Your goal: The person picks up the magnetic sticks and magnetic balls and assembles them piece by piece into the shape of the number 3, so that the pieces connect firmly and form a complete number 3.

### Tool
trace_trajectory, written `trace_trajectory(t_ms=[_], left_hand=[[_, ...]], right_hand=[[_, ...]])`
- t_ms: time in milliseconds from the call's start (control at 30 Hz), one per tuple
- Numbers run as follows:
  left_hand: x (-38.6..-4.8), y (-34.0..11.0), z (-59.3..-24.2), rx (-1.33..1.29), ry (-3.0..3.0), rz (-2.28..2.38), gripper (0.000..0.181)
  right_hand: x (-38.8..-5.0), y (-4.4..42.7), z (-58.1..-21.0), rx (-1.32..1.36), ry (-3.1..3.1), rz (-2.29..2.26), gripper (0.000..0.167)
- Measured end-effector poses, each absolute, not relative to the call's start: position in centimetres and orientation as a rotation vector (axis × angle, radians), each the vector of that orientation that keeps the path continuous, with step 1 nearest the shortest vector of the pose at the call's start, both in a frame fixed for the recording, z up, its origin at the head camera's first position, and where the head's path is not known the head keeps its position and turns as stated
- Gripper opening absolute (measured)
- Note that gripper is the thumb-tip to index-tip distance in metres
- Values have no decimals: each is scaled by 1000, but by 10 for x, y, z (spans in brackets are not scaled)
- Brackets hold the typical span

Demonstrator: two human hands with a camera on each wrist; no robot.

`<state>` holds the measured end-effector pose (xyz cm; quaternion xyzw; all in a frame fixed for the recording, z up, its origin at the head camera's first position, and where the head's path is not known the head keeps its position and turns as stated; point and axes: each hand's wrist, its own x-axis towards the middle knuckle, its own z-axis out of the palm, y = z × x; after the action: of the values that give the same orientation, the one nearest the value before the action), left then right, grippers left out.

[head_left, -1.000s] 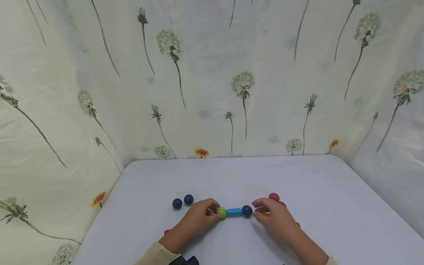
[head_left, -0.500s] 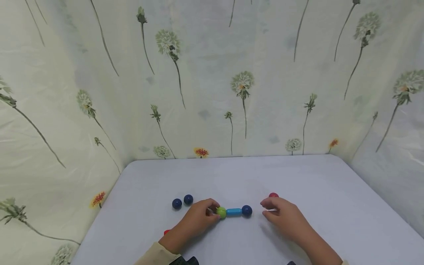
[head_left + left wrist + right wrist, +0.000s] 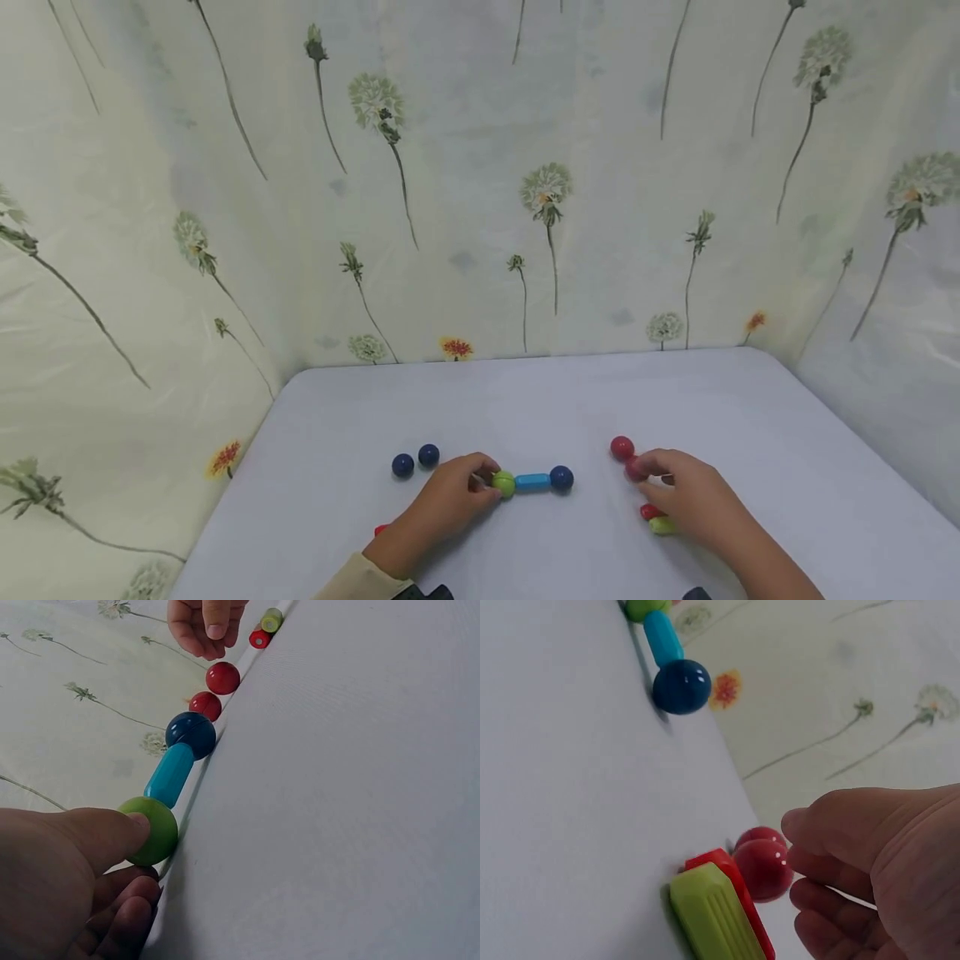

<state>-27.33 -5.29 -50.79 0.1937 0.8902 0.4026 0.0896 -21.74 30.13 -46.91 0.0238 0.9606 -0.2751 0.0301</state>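
My left hand [image 3: 450,493] pinches a green ball [image 3: 505,484] between thumb and fingers. A light blue rod [image 3: 533,482] joins this ball to a dark blue ball [image 3: 561,478], all in one line on the table. In the left wrist view the thumb lies on the green ball [image 3: 154,832]. My right hand [image 3: 697,497] is beside two red balls, one farther back [image 3: 622,448] and one nearer [image 3: 634,469]; its fingers are loosely bent and hold nothing. Below its fingers lie a red rod [image 3: 649,512] and a yellow-green rod [image 3: 663,526], partly hidden in the head view.
Two dark blue balls, one left [image 3: 402,466] and one right [image 3: 429,456], lie beyond my left wrist. A red piece [image 3: 381,529] is mostly hidden by the left forearm. A flower-printed cloth [image 3: 465,208] hangs behind the white table [image 3: 487,400].
My right hand has moved right, away from the dark blue ball, to the red balls. The red and yellow-green rods show now. My left hand keeps its pinch on the green ball.
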Motion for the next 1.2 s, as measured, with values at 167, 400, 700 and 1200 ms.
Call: trace_trajectory(t_ms=[167,400,700,1200], left_hand=[[-274,-53,-509,570,2649,1200,24],[-276,-51,-510,582,2642,1196,23],[-276,-52,-510,578,2646,1208,23],[-275,-53,-510,566,2644,1203,23]], right_hand=[[-216,318,-469,62,2971,-786,30],[-212,334,-476,134,2884,-783,33],[-211,340,-478,83,2847,-814,28],[-208,345,-481,99,2771,-837,24]])
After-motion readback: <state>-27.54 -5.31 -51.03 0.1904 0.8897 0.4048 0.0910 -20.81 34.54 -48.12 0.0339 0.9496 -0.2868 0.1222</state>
